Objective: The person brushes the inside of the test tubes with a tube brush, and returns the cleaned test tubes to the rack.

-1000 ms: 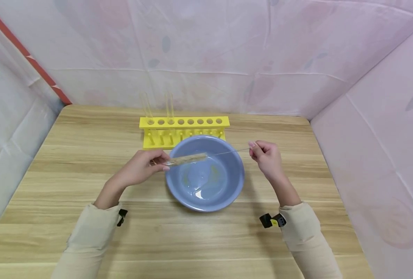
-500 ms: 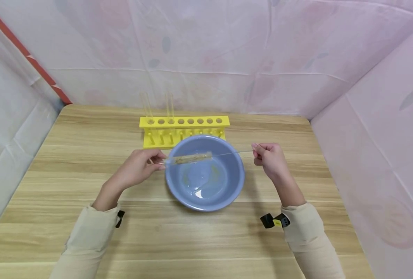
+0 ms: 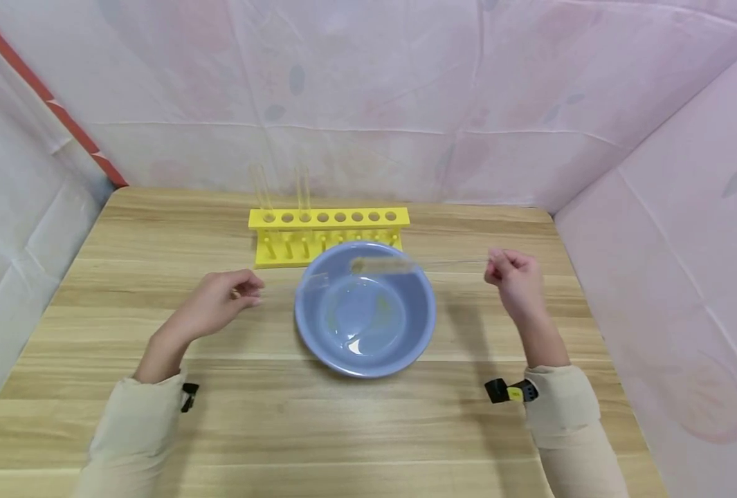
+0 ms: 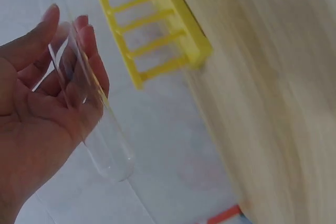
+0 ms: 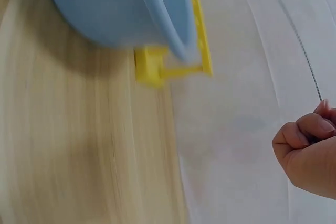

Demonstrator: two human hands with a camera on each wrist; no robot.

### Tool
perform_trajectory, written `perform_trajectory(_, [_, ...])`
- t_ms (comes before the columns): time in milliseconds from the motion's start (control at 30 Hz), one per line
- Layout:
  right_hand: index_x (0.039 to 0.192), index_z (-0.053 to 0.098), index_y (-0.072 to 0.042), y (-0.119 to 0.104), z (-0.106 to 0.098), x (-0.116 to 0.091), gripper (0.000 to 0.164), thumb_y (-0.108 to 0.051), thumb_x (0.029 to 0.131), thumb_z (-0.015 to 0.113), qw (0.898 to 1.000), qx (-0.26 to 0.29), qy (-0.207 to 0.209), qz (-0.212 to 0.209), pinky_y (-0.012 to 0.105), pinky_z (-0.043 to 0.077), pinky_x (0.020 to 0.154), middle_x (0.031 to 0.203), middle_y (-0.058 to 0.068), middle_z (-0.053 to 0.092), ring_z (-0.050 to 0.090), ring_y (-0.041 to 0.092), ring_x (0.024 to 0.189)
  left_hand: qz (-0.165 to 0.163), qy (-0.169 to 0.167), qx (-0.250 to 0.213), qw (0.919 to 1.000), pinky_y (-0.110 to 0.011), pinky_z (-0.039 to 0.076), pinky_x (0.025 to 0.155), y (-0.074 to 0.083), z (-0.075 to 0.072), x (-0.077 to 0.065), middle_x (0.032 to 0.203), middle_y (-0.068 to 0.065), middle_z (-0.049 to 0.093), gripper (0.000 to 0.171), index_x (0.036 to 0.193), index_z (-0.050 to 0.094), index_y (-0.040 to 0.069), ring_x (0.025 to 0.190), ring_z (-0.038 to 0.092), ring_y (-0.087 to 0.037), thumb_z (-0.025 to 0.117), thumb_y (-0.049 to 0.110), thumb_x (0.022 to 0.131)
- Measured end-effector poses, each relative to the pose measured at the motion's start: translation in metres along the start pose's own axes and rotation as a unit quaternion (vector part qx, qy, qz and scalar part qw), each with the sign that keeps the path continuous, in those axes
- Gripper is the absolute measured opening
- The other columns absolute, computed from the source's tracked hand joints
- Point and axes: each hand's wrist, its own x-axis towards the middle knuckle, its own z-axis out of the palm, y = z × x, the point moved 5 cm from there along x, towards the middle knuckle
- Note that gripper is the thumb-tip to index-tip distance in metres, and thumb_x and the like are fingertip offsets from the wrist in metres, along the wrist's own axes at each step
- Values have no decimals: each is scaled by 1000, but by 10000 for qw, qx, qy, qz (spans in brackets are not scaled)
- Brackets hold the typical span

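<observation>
My left hand holds a clear glass test tube, its rounded end below the palm in the left wrist view. In the head view the tube's open end reaches over the left rim of the blue basin. My right hand pinches the thin twisted wire handle of a test tube brush. The brush's pale bristle head, blurred, is over the far part of the basin, apart from the tube's mouth. Only the wire and a bit of the bristles show in the right wrist view. A little water lies in the basin.
A yellow test tube rack stands just behind the basin, partly hidden by it. Two clear test tubes, one of them an upright tube, are in its left holes. A floral curtain hangs behind the wooden table.
The brush has come out of the test tube. My right hand has moved right with the brush, and my left hand has moved left with the tube.
</observation>
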Motion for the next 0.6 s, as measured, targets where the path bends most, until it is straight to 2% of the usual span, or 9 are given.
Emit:
perform_trajectory(100, [56,56,1,-1,-23,1,37,1,92,48,9954,958,3,95,15,29,45,55,3,51,40,6,47,-304,225,148,9992,-35,49,66,-14,-11,-13,81,-6,64,13,93,63,-1,77,59,-21,67,-2,80])
perform_trajectory(233, [57,56,4,0,-43,0,35,0,92,49,9885,1476,50,318,19,19,49,55,5,52,39,6,45,-460,446,168,9978,-38,49,67,-21,-17,-20,82,-7,64,14,92,63,-2,77,59,-23,68,-2,79])
perform_trajectory(367, [56,56,4,6,-44,-2,35,-2,91,51,9867,1552,119,469,22,17,51,55,6,52,39,6,45,-496,457,180,9976,-41,49,69,-19,-12,-17,83,-9,64,14,93,63,-2,78,59,-24,67,-2,79])
perform_trajectory(600, [54,55,1,13,-22,-4,40,1,93,46,9911,1171,-26,636,22,15,52,54,3,50,35,4,44,-532,231,7,9983,-42,48,73,-12,3,-4,86,-9,64,16,97,62,-3,82,58,-25,65,0,82])
